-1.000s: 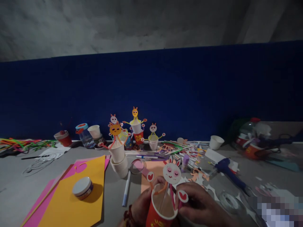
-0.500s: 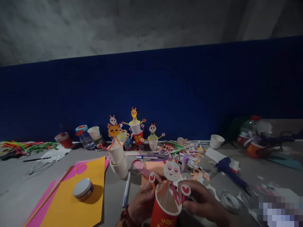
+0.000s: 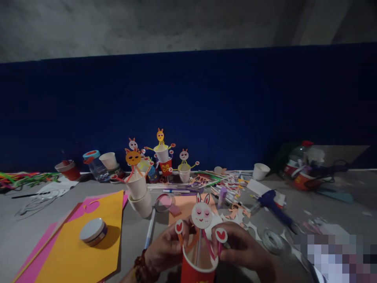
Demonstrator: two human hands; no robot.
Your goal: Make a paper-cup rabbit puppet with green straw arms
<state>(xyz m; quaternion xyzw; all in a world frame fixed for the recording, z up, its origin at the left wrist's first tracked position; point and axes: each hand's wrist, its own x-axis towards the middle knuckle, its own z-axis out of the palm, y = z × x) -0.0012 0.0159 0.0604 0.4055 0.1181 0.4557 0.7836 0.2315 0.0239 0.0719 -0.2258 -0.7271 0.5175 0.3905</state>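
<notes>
Before blue partition [image 3: 188,102], bottom centre of frame, finger-pinched orange stem [image 3: 180,238] in left hand [image 3: 164,247], pink stem [image 3: 219,248] in right hand [image 3: 243,247], beside rim of red cup [image 3: 198,274].

red cup [image 3: 198,274] cut off below, bottle [image 3: 299,151] blurred

Near cup [image 3: 198,273] red with yellow marks; left sheet [image 3: 79,251] orange; far wall panel [image 3: 188,106] deep blue; counter [image 3: 134,230] grey.
</notes>
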